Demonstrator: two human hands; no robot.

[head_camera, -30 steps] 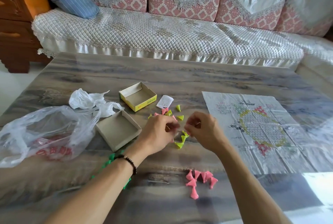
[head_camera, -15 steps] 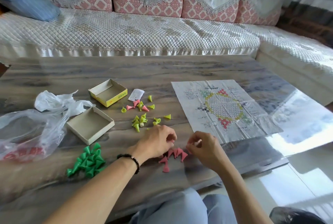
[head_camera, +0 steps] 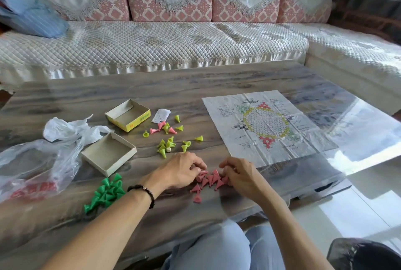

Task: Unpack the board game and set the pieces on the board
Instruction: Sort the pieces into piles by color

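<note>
Both hands sit low on the glossy wood-grain bench, curled around a cluster of small pink plastic cone pieces. The left hand pinches at the pile's left edge and the right hand cups its right side, though whether either actually holds a cone I cannot tell. The creased paper game board lies flat just beyond the right hand, with no pieces on it yet. The risks lie in the cones — light and lying on their sides on a slick top, they could roll off the near edge if swept. Yellow-green cones with a few stray pink ones lie behind; dark green cones lie left, and could get mixed in.
</note>
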